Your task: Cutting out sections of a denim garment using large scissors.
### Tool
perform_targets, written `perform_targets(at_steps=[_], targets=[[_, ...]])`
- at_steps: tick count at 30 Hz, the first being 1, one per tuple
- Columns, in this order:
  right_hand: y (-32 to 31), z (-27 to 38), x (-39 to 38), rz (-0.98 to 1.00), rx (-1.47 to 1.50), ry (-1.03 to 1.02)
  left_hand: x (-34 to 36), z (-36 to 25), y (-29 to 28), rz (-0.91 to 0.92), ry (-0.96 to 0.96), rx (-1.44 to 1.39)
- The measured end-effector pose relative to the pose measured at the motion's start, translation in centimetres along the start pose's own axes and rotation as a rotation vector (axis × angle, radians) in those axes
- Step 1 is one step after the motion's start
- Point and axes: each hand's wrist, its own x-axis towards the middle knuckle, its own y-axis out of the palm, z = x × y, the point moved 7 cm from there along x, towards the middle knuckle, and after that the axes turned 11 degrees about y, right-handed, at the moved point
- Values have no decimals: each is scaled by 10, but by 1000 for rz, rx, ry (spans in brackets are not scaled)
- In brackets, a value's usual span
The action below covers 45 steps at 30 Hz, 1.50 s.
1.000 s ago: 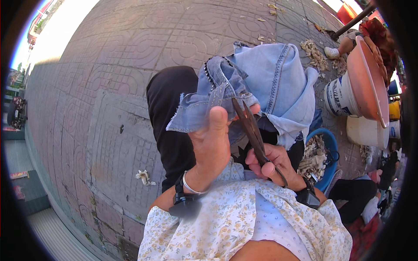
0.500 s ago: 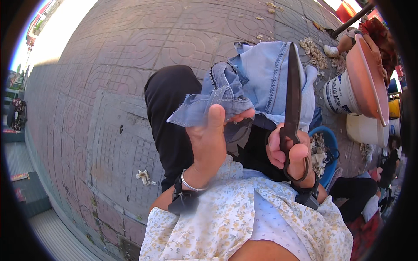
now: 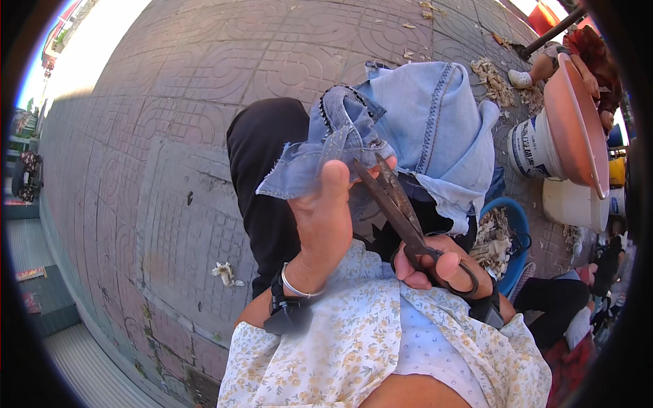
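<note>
My left hand is closed on the torn end of a blue denim garment, its thumb pointing up and frayed cloth spreading over the fingers. The rest of the denim drapes over my lap and beyond my knees, with a dark zigzag seam running down it. In my right hand is a pair of dark, worn scissors, fingers through the loop handles. The blades are slightly parted. Their tips reach the denim edge beside my left fingers; whether they touch it I cannot tell.
To my right stands a blue basket of pale scraps. Beyond it are a white bucket, a wide pink basin and another person's leg and hands. Scraps litter the patterned paving; one pale scrap lies at my left.
The scissors have swung from upright over the denim to point left toward my left hand, and their blades have parted. My right hand has lowered slightly; the left has barely moved.
</note>
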Motion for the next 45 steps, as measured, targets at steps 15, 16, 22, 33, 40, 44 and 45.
perform_targets(at_steps=[15,16,22,33,40,44,45], targets=[[2,-13,0,64,288,94,-1,1,1,31,-18,23],[3,-12,0,64,288,94,-2,3,-1,18,-24,7],[1,-13,8,20,375,50,-8,5,-4,-28,-4,54],[-1,-14,0,32,268,113,-7,9,-9,-29,-25,3],[0,-14,0,45,276,121,-5,4,0,-10,-62,-63],[-1,-16,0,38,291,118,-3,2,1,3,-32,-20],[0,-16,0,47,300,116,-4,3,-2,13,-22,13]])
